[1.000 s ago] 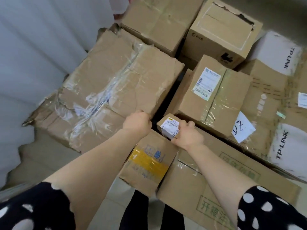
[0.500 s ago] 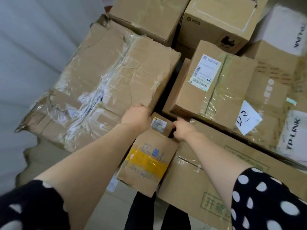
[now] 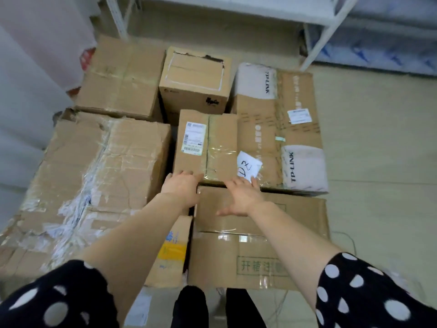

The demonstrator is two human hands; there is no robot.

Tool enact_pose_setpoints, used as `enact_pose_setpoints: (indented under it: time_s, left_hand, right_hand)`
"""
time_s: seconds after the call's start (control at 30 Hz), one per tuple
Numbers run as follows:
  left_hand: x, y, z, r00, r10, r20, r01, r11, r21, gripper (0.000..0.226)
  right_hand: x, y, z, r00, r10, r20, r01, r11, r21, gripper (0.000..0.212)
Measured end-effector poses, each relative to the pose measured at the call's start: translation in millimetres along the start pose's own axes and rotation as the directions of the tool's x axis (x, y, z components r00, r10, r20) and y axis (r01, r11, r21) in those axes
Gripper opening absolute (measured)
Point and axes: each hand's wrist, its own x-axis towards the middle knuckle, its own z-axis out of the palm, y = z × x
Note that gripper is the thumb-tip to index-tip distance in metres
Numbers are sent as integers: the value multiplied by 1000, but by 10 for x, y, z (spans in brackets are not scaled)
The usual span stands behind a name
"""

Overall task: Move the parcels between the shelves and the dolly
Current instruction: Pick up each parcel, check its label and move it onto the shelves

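Left hand (image 3: 182, 187) and right hand (image 3: 243, 197) moved forward, reaching the labelled box (image 3: 205, 143).

The left sleeve (image 3: 59, 297) and right sleeve (image 3: 366, 292) are black with large white polka dots and end above bare forearms. Between the sleeves are black trouser legs (image 3: 190, 306).

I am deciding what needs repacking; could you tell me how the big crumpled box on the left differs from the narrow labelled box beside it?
The crumpled box is wider, the labelled box narrow. The crumpled box has creased, torn flaps and peeling tape; the labelled box looks smooth and intact. Both are brown taped cardboard.
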Motion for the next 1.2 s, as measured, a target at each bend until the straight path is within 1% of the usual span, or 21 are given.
enact_pose_setpoints:
  time_s: [0.13, 0.23, 0.33, 0.43, 0.57, 0.7, 0.8, 1.0, 1.1, 1.2]
  left_hand:
    - [-55, 807, -347, 994, 104, -17, -103, 992, 71, 70]
    - [-103, 1410, -472, 987, 159, -20, -156, 981, 115, 69]
    - [-184, 2236, -487, 971, 237, -36, -226, 955, 192, 69]
    - [-273, 3170, -419, 954, 294, -58, -269, 925, 270, 73]
    - [-417, 4533, -156, 936, 349, -51, -319, 899, 300, 76]
    - [-564, 5844, 84, 917, 397, -42, -363, 873, 325, 77]
    - [-698, 6670, 139, 906, 423, -20, -388, 846, 365, 77]
    - [-694, 7874, -39, 847, 528, -62, -439, 761, 478, 73]
    - [-578, 8344, -138, 831, 553, -64, -448, 734, 510, 70]
    - [-342, 8841, -256, 821, 567, -62, -446, 707, 549, 70]
  right_hand:
    - [-554, 582, -266, 990, 121, -73, -118, 992, 40, 122]
    - [-931, 1046, -352, 975, 178, -136, -168, 983, 80, 128]
    - [-1434, 1698, -306, 948, 250, -197, -229, 965, 125, 130]
    - [-1959, 2467, -181, 915, 310, -257, -275, 948, 163, 129]
    - [-2710, 3608, 4, 875, 371, -311, -313, 924, 221, 127]
    - [-3513, 4672, 161, 841, 435, -323, -350, 891, 288, 126]
    - [-3984, 5363, 209, 818, 473, -327, -364, 867, 341, 124]
    - [-4438, 6304, 168, 797, 500, -338, -332, 831, 447, 109]
    - [-4507, 6723, 67, 777, 519, -356, -352, 828, 437, 103]
    - [-4563, 7201, -107, 755, 529, -388, -392, 838, 380, 98]
